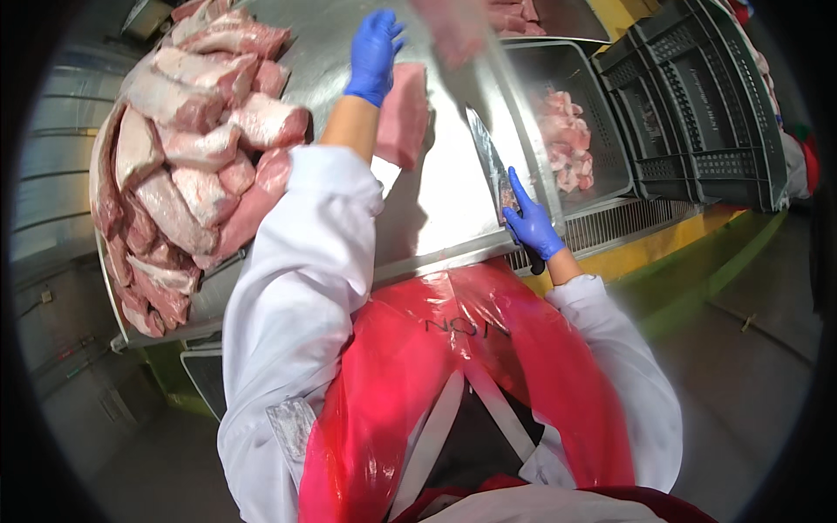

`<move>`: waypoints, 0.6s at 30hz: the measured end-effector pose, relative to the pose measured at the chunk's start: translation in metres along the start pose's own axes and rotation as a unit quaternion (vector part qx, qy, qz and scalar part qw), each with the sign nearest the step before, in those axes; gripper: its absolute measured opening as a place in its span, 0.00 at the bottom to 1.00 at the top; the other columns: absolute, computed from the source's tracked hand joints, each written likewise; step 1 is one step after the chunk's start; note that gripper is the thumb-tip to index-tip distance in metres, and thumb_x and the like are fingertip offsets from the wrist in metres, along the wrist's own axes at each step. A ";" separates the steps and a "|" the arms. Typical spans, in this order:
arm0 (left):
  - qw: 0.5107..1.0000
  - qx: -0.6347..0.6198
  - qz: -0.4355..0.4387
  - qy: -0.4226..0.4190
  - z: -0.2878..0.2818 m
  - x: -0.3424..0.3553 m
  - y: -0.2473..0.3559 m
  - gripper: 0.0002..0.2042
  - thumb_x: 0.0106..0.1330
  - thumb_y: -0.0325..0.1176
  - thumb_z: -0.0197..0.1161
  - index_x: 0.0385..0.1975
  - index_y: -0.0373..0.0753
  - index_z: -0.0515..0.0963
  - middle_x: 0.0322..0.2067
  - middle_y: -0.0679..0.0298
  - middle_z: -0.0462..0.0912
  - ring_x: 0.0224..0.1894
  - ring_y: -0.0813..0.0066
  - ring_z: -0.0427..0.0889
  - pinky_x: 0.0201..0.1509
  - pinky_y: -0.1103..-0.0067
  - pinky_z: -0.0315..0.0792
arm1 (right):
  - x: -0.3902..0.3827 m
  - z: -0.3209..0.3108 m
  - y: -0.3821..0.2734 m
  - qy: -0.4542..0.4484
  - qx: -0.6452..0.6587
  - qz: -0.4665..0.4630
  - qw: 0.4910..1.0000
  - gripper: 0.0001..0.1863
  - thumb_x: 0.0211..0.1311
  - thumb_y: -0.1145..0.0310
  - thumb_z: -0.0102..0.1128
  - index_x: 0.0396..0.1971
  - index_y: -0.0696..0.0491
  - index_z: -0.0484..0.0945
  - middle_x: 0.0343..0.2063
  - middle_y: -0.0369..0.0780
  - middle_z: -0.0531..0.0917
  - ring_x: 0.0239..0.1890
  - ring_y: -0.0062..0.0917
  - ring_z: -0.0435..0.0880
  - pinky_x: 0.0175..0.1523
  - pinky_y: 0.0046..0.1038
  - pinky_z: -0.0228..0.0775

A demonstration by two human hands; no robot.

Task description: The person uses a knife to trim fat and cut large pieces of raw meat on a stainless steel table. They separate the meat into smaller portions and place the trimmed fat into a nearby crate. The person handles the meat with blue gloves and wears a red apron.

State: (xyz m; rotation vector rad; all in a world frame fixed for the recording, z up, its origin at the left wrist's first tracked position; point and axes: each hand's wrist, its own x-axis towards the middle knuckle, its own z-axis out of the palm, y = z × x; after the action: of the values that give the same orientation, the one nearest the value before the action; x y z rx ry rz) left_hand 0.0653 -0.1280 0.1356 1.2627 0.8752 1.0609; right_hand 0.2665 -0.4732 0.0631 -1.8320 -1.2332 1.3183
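My left hand [375, 57], in a blue glove, is raised over the steel table with its fingers apart and nothing in them. Close by it, a trimmed slab of pink meat [403, 118] lies on the table. Another piece of meat [451, 33], smeared by motion, is at the top edge, apart from the hand. In my right hand [532, 225], also blue-gloved, is a long knife [485, 152] with a dark handle. Its blade points away from me, and my index finger stretches along it.
A large heap of fatty meat pieces [187, 166] covers the table's left side. To the right stands a grey crate [610, 148] with pale trimmings [567, 139] inside. Beyond it, a dark ventilated crate [697, 105] is tipped on its side. More meat [513, 16] lies at the far end.
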 end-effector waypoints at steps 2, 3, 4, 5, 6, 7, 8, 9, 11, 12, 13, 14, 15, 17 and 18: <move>0.919 0.388 -0.007 0.073 0.025 0.000 -0.060 0.37 0.61 0.52 0.70 0.64 0.33 0.68 0.58 0.47 0.76 0.60 0.57 0.77 0.60 0.71 0.74 | 0.006 -0.027 -0.002 0.017 -0.007 -0.042 0.999 0.44 0.67 0.70 0.53 0.79 0.38 0.43 0.37 0.47 0.85 0.34 0.28 0.83 0.47 0.32 0.76; 0.830 0.550 -0.091 0.037 0.029 -0.019 -0.093 0.43 0.57 0.56 0.71 0.66 0.32 0.66 0.60 0.44 0.74 0.63 0.54 0.75 0.62 0.68 0.73 | 0.007 -0.032 0.024 0.055 0.020 -0.076 0.995 0.43 0.67 0.70 0.54 0.78 0.40 0.44 0.48 0.50 0.84 0.40 0.29 0.84 0.51 0.30 0.75; 0.768 0.628 -0.122 0.042 0.033 -0.041 -0.110 0.47 0.52 0.59 0.73 0.66 0.32 0.65 0.60 0.42 0.73 0.64 0.51 0.74 0.63 0.66 0.73 | 0.003 -0.042 0.045 0.052 0.050 -0.018 0.997 0.43 0.67 0.70 0.54 0.78 0.40 0.45 0.52 0.50 0.82 0.44 0.29 0.84 0.53 0.30 0.75; 0.693 0.701 -0.156 0.057 0.034 -0.054 -0.116 0.51 0.47 0.61 0.75 0.67 0.32 0.64 0.59 0.41 0.73 0.64 0.49 0.74 0.64 0.64 0.73 | 0.001 -0.049 0.062 0.041 0.081 0.033 0.995 0.43 0.66 0.70 0.54 0.78 0.41 0.46 0.56 0.50 0.81 0.49 0.30 0.83 0.55 0.30 0.74; 0.718 0.672 -0.179 0.044 0.024 -0.050 -0.111 0.52 0.47 0.61 0.75 0.67 0.31 0.64 0.59 0.40 0.73 0.63 0.47 0.75 0.63 0.63 0.73 | -0.008 -0.056 0.068 0.077 0.057 -0.006 0.995 0.43 0.66 0.71 0.54 0.78 0.42 0.46 0.56 0.49 0.81 0.48 0.29 0.83 0.55 0.30 0.74; 0.740 0.640 -0.203 0.032 0.009 -0.047 -0.106 0.52 0.46 0.60 0.75 0.66 0.30 0.64 0.59 0.39 0.73 0.61 0.46 0.76 0.62 0.62 0.74 | -0.020 -0.063 0.070 0.112 0.036 -0.044 0.992 0.42 0.66 0.71 0.54 0.78 0.42 0.47 0.57 0.48 0.81 0.48 0.29 0.83 0.54 0.31 0.74; 0.758 0.613 -0.223 -0.017 -0.010 -0.041 -0.100 0.51 0.45 0.59 0.76 0.65 0.29 0.66 0.57 0.38 0.75 0.59 0.47 0.78 0.61 0.62 0.75 | -0.030 -0.067 0.081 0.124 0.052 -0.015 0.991 0.43 0.66 0.73 0.53 0.78 0.42 0.47 0.57 0.48 0.81 0.44 0.27 0.83 0.51 0.29 0.75; 0.775 0.581 -0.242 -0.061 -0.030 -0.030 -0.093 0.51 0.44 0.57 0.77 0.64 0.28 0.67 0.55 0.38 0.76 0.57 0.48 0.80 0.59 0.62 0.77 | -0.036 -0.072 0.088 0.132 0.066 0.014 0.989 0.43 0.65 0.74 0.52 0.78 0.42 0.47 0.57 0.48 0.80 0.40 0.26 0.83 0.47 0.27 0.76; 0.880 0.368 -0.300 0.016 -0.092 -0.032 -0.143 0.43 0.50 0.52 0.76 0.62 0.29 0.70 0.52 0.50 0.81 0.53 0.58 0.83 0.58 0.68 0.77 | -0.055 -0.096 0.072 0.058 0.147 0.101 0.982 0.43 0.64 0.76 0.49 0.79 0.41 0.46 0.57 0.46 0.80 0.37 0.20 0.79 0.39 0.20 0.73; 0.952 0.028 -0.305 -0.026 -0.086 -0.038 -0.142 0.32 0.59 0.43 0.72 0.60 0.31 0.72 0.50 0.56 0.82 0.50 0.64 0.83 0.57 0.69 0.78 | -0.056 -0.098 0.071 0.072 0.151 0.112 0.979 0.43 0.64 0.77 0.49 0.79 0.42 0.46 0.58 0.46 0.79 0.37 0.19 0.78 0.38 0.19 0.72; 0.944 -0.118 -0.308 -0.002 -0.066 -0.036 -0.136 0.27 0.63 0.37 0.68 0.60 0.33 0.73 0.50 0.58 0.82 0.51 0.65 0.82 0.59 0.69 0.77 | -0.055 -0.098 0.068 0.087 0.156 0.121 0.976 0.44 0.64 0.78 0.48 0.79 0.42 0.45 0.59 0.46 0.77 0.37 0.18 0.77 0.37 0.17 0.71; 0.943 -0.173 -0.284 0.024 -0.052 -0.024 -0.131 0.27 0.64 0.35 0.67 0.62 0.35 0.70 0.52 0.59 0.80 0.54 0.66 0.81 0.61 0.69 0.76 | -0.048 -0.096 0.064 0.096 0.160 0.127 0.974 0.44 0.64 0.79 0.47 0.79 0.42 0.44 0.61 0.45 0.76 0.38 0.17 0.76 0.36 0.16 0.70; 0.954 -0.212 -0.213 0.013 -0.021 -0.003 -0.107 0.30 0.64 0.34 0.68 0.66 0.38 0.67 0.55 0.61 0.78 0.55 0.66 0.79 0.62 0.69 0.75 | -0.037 -0.095 0.069 0.088 0.146 0.096 0.981 0.44 0.64 0.79 0.47 0.79 0.43 0.44 0.62 0.44 0.75 0.38 0.17 0.76 0.36 0.16 0.69; 0.965 -0.231 -0.084 -0.095 0.014 0.057 -0.046 0.41 0.64 0.34 0.70 0.74 0.41 0.52 0.58 0.61 0.76 0.57 0.68 0.77 0.62 0.72 0.73 | -0.014 -0.096 0.086 0.071 0.114 0.041 0.990 0.44 0.64 0.81 0.46 0.79 0.45 0.44 0.64 0.43 0.71 0.37 0.16 0.75 0.37 0.16 0.69; 0.960 -0.221 -0.073 -0.154 0.025 0.089 -0.019 0.46 0.65 0.37 0.71 0.76 0.42 0.45 0.57 0.61 0.75 0.57 0.68 0.76 0.61 0.74 0.72 | -0.005 -0.098 0.092 0.053 0.132 0.016 0.990 0.43 0.64 0.82 0.46 0.79 0.46 0.45 0.68 0.43 0.67 0.40 0.17 0.75 0.41 0.17 0.69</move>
State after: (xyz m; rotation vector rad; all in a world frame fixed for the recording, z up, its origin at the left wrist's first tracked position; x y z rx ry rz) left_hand 0.1177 -0.0506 0.1239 0.9351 0.4521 0.8517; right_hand 0.3901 -0.5095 0.0237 -1.7147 -0.9294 1.3129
